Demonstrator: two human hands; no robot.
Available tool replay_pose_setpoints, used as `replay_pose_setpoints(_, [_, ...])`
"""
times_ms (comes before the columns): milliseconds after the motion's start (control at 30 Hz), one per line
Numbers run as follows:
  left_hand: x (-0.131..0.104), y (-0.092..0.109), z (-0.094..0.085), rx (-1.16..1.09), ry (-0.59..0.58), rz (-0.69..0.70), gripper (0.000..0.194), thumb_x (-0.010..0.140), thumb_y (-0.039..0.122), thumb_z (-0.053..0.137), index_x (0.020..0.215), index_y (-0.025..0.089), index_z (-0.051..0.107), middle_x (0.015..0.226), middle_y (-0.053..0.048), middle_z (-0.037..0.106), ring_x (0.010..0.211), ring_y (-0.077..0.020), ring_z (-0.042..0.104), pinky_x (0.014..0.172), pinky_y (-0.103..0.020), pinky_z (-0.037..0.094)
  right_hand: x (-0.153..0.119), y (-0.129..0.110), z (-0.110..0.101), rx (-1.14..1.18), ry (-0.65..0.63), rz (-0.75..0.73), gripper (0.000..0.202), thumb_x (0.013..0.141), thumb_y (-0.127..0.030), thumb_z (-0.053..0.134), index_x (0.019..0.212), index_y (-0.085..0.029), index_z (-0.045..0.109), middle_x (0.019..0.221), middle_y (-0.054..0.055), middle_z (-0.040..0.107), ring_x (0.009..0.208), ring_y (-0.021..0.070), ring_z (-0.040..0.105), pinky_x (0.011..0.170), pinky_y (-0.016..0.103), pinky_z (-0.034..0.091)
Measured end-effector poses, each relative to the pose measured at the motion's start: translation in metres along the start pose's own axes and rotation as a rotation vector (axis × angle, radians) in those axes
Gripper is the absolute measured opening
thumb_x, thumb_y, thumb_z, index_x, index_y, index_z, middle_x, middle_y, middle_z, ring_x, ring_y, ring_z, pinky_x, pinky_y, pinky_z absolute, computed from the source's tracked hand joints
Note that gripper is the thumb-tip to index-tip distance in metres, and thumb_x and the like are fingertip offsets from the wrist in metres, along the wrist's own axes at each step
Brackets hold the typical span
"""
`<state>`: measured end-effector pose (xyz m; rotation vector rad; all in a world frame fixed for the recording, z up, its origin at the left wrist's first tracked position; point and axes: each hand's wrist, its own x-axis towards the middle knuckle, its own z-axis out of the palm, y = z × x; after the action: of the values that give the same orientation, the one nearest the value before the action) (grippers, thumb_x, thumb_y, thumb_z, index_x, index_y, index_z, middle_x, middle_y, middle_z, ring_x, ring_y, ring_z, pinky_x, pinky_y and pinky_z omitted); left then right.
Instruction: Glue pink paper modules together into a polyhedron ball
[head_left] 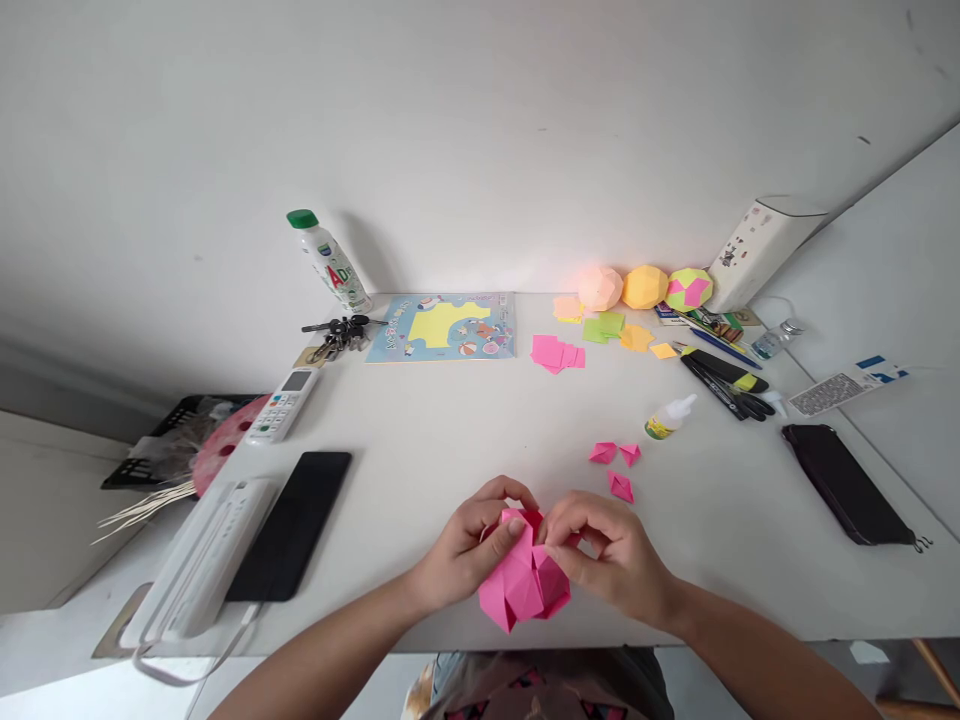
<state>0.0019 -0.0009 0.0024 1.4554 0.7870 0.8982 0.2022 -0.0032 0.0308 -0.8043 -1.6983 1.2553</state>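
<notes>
A pink folded-paper ball (519, 588), made of joined units with an opening at its top, is held over the table's front edge. My left hand (480, 540) grips it from the left, thumb pressed on the outer face. On the other side, my right hand (604, 545) pinches a flap near the opening; whether that is a separate paper unit is hidden by the fingers. Several small pink folded paper units, one of them at the front (621, 487), lie just beyond my right hand. A small glue bottle (670, 416) with a white nozzle lies past them.
Pink paper squares (556, 353) and other coloured squares lie farther back, below finished paper balls (645, 287). Scissors (750, 404), pens and a black pouch (847, 482) are at right. A black phone (292, 525), white remote (282, 405), keys (341, 335) and bottle (330, 262) are at left.
</notes>
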Motion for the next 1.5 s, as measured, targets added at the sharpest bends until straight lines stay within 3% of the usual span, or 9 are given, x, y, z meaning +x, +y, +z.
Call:
replay_pose_setpoints(667, [0.0001, 0.0012, 0.0007, 0.012, 0.000, 0.025, 0.041, 0.098, 0.041, 0.046, 0.076, 0.014, 0.066, 0.098, -0.009, 0.058, 0.081, -0.0148, 0.060, 0.072, -0.028, 0.049, -0.0011, 0.0007, 0.0017, -0.017, 0.031, 0.046, 0.013, 0.079, -0.009, 0.060, 0.072, -0.020, 0.062, 0.069, 0.001, 0.064, 0.063, 0.0120, 0.056, 0.054, 0.022, 0.044])
replay_pose_setpoints(1500, [-0.0001, 0.0019, 0.0001, 0.129, -0.006, 0.060, 0.040, 0.099, 0.037, 0.045, 0.073, 0.014, 0.064, 0.098, -0.010, 0.057, 0.092, -0.0197, 0.060, 0.076, -0.030, 0.049, -0.0028, -0.0009, 0.0004, -0.029, -0.020, 0.006, 0.013, 0.080, -0.009, 0.060, 0.075, -0.020, 0.063, 0.073, 0.003, 0.067, 0.067, 0.0147, 0.061, 0.061, 0.026, 0.050])
